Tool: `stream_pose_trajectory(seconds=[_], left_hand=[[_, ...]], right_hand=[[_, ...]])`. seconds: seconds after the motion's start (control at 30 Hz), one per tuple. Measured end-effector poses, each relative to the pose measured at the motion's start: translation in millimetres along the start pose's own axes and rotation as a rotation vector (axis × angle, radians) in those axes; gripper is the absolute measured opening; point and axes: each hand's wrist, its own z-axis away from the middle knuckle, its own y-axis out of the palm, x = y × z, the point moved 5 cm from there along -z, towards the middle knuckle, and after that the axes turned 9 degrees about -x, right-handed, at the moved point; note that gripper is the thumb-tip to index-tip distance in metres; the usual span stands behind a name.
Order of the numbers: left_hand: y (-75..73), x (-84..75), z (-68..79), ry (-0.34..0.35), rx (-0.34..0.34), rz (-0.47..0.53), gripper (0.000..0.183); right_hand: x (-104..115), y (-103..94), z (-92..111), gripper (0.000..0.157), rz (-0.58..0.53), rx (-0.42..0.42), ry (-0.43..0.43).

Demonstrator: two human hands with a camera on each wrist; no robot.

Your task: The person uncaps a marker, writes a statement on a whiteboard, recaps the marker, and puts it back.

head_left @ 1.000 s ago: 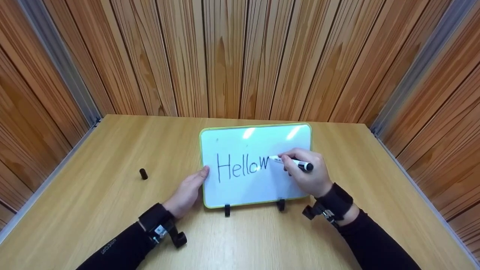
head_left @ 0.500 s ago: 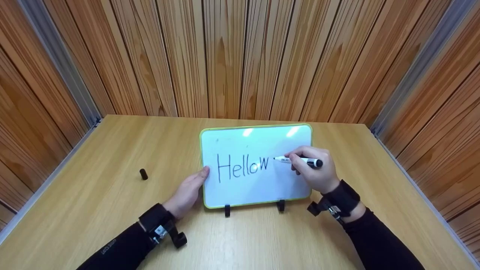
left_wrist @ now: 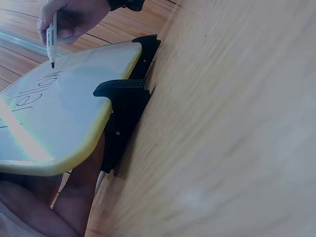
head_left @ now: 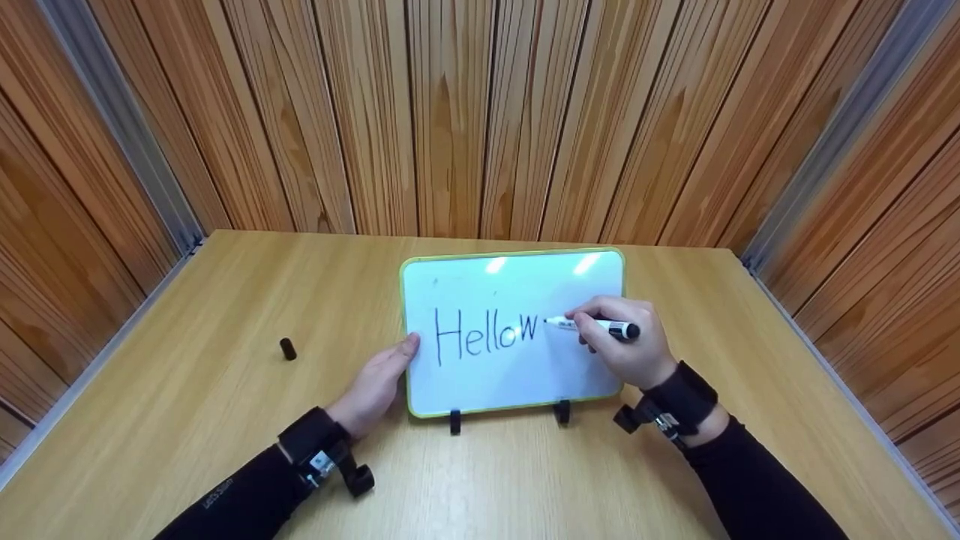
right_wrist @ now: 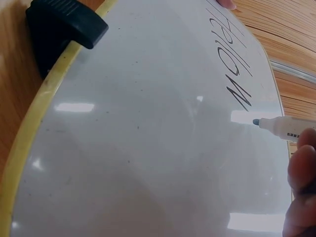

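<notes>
A whiteboard (head_left: 487, 386) with a yellow-green rim leans on a black stand (left_wrist: 123, 118), with "Hello" and a "W" written on it in black. My left hand (head_left: 375, 386) grips its left edge, thumb at the front rim; in the left wrist view the fingers (left_wrist: 74, 202) pass behind the board. Between thumb and fingers my right hand (head_left: 630, 341) pinches a white marker (head_left: 592, 326) with a black end. The uncapped dark tip points left, just right of the "W", close over the board face in the right wrist view.
A small black marker cap (head_left: 288, 349) lies on the wooden table (head_left: 187, 420), left of the board. Two black stand hooks (head_left: 562, 411) catch the board's lower edge. Wood-panelled walls (head_left: 450, 112) rise behind the table and at both sides.
My right hand has moved right with the marker, off the end of the "W", then slightly back left and down. The "W" now shows whole. My left hand keeps its place.
</notes>
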Motion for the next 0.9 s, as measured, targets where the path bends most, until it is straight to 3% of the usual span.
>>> stream_pose_trajectory(seconds=[0.6,0.9], left_hand=[[0.5,-0.6,-0.1,-0.003,-0.005,-0.007,0.066],[0.1,0.2,0.4,-0.021,-0.014,-0.012,0.067]], right_hand=[[0.2,-0.3,0.7,0.018,0.031,-0.008,-0.012],[-0.1,3.0,1.3,0.018,0.022,0.027,-0.038]])
